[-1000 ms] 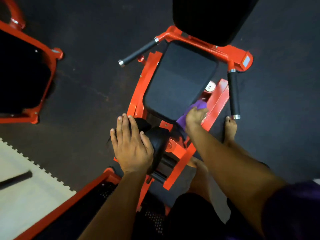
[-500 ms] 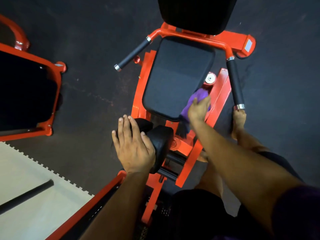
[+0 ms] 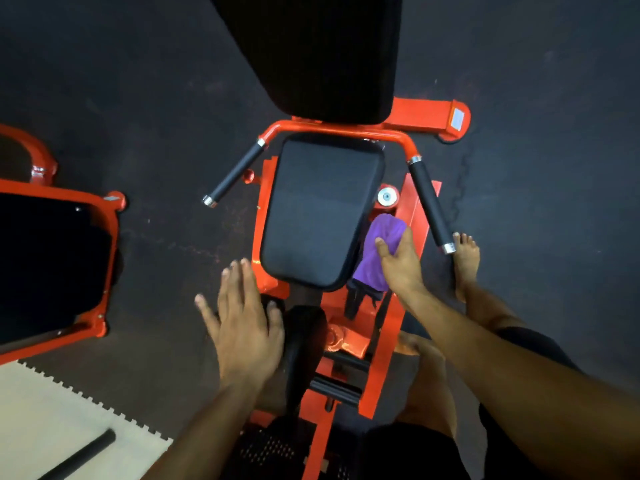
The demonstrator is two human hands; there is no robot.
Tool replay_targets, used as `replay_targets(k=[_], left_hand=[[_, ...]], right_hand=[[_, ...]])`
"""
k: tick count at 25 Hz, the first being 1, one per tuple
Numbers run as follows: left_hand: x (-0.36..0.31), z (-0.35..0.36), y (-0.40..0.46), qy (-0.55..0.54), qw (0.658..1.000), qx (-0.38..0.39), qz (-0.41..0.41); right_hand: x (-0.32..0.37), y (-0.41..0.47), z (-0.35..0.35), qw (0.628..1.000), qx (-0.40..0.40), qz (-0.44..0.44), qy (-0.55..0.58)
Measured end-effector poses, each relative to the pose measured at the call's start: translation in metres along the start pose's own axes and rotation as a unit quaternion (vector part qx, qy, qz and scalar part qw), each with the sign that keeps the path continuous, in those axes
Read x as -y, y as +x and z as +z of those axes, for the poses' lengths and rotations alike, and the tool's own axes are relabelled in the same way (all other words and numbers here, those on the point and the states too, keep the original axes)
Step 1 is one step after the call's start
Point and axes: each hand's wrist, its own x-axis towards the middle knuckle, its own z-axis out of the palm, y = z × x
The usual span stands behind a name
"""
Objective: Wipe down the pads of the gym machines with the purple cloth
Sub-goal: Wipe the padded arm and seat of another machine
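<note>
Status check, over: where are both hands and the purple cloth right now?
Left hand flat on the roller pad, fingers straight. Right hand pressing the purple cloth against the seat pad right side. Nothing blocking.

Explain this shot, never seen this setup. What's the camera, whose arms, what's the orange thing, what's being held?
There is no robot here. A person wears one wide-angle camera on the head, looking down at their own arms and bare feet.

The orange frame is a gym machine on a dark floor, with a black seat pad, a black back pad above it and two black handles.

The right hand grips a purple cloth against the seat pad's right edge. The left hand rests flat, fingers straight, on a black roller pad in front of the seat.

Part of a second orange machine sits at the left.
</note>
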Motion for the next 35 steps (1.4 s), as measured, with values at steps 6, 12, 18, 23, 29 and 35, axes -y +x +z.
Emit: replay_targets(k=[6, 12, 18, 23, 29, 35], left_hand=[[-0.057, 0.103, 0.186, 0.026, 0.998, 0.047, 0.045], [-0.052, 0.157, 0.194, 0.039, 0.997, -0.017, 0.065], [-0.05, 0.164, 0.197, 0.039, 0.996, -0.012, 0.076], [-0.051, 0.164, 0.199, 0.041, 0.996, -0.011, 0.076], [-0.051, 0.165, 0.198, 0.043, 0.995, -0.019, 0.083], [-0.05, 0.166, 0.197, 0.031, 0.995, -0.037, 0.087]], right_hand=[[0.007, 0.016, 0.035, 0.999, -0.003, -0.048, 0.002], [0.061, 0.125, 0.051, 0.971, -0.217, -0.059, 0.086], [0.074, 0.176, 0.03, 0.98, -0.177, -0.085, 0.027], [0.038, 0.114, 0.031, 0.982, -0.168, -0.088, -0.018], [0.099, 0.197, 0.012, 0.97, -0.081, -0.167, -0.159], [0.099, 0.129, -0.012, 0.925, -0.052, -0.319, -0.201]])
